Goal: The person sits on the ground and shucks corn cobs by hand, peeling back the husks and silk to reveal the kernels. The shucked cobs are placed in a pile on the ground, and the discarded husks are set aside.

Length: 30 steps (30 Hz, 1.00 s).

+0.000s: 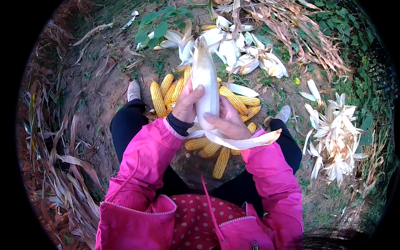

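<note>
An ear of corn in pale husk [204, 84] is held upright between both hands, its tip pointing away from me. My left hand [187, 103] wraps its left side, the thumb lying across the husk. Lower down on the right, my right hand [231, 120] grips the base, thumb over the front. A peeled-back husk leaf [245, 142] hangs from the base across my right wrist. Whether kernels show on the held ear is hidden by the husk. Beneath and around my hands lie several husked yellow corn cobs [158, 99] on the ground between my legs.
Beyond the cobs is a heap of unhusked ears [231, 51]. Stripped husks [336, 137] are piled at the right. Dry corn stalks [300, 28] lie at the far right, with more dry leaves [72, 175] along the left. My shoes [134, 90] flank the cobs on bare soil.
</note>
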Each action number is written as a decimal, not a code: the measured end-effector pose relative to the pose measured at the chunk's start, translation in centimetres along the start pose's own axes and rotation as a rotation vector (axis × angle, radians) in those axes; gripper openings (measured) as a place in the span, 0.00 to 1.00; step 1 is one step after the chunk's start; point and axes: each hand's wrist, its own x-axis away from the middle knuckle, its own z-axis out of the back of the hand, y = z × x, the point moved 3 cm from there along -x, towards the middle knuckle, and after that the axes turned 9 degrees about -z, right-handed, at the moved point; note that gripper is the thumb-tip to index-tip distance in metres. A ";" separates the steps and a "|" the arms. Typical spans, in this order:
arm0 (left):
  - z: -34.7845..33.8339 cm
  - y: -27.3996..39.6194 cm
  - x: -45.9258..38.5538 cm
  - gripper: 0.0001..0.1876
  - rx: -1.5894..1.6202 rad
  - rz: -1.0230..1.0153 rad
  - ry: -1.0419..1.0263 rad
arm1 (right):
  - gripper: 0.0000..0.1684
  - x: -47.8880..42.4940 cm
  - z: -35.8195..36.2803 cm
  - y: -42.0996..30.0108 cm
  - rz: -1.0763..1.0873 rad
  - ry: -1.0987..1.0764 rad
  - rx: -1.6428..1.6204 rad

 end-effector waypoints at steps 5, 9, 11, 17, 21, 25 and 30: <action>-1.2 -0.3 0.0 0.30 -0.670 -0.177 0.024 | 0.43 0.5 -1.2 0.2 0.107 0.197 0.335; 0.4 -1.6 0.2 0.18 -0.512 -0.226 0.158 | 0.45 0.4 -1.5 0.4 0.097 0.179 0.199; 0.3 -1.9 0.1 0.15 -0.325 -0.170 0.200 | 0.48 0.2 -1.1 1.0 0.137 0.109 0.031; 1.3 -1.8 -0.2 0.16 -0.027 -0.032 0.250 | 0.54 0.2 -1.8 0.5 0.127 -0.022 -0.035; 0.4 -0.5 -0.2 0.14 0.039 -0.031 0.278 | 0.61 -0.4 -0.9 0.4 0.196 0.082 0.335; 0.8 -0.2 0.0 0.12 0.044 -0.068 0.325 | 0.63 -0.5 -0.9 0.7 0.233 0.109 0.459; 2.7 -0.1 -0.1 0.09 -0.146 -0.199 0.295 | 0.64 0.5 -0.8 0.2 0.213 0.144 0.676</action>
